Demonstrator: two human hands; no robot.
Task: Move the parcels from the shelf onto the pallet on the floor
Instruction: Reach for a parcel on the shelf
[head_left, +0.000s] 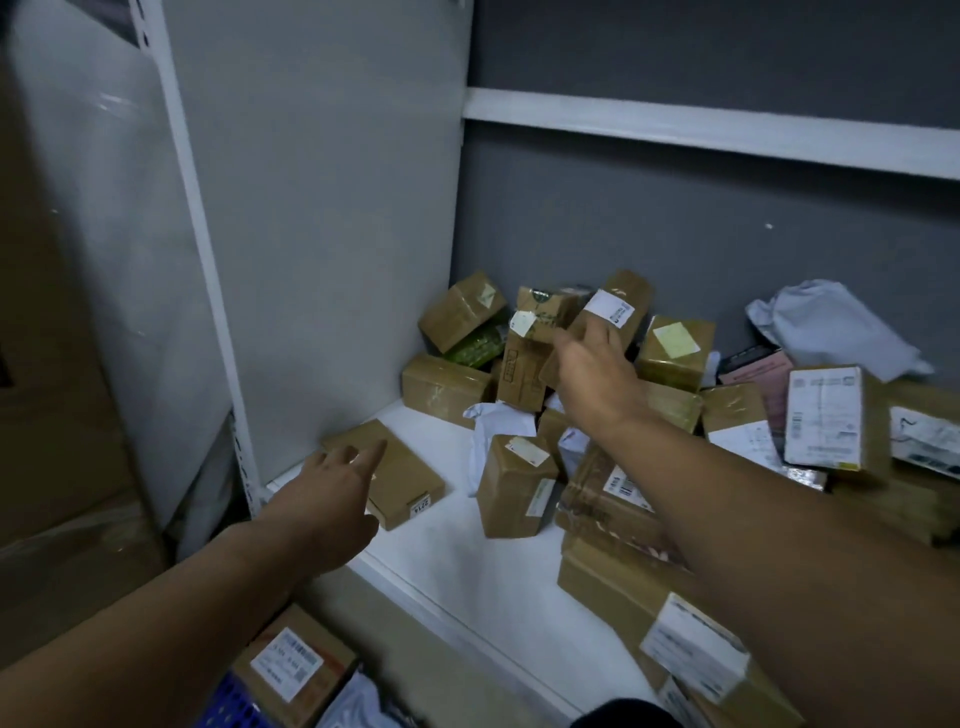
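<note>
Right hand (592, 374) curls its fingers round a long brown parcel (618, 306) banded with a white label, holding it tilted above the heap of parcels (675, 353) at the back of the white shelf (452, 551). Left hand (332, 493), fingers spread and holding nothing, reaches over the near corner of a flat brown parcel (402, 483) lying alone by the shelf's left wall; whether it touches cannot be told. 1 labelled parcel (293, 667) lies below on the blue pallet (228, 701).
</note>
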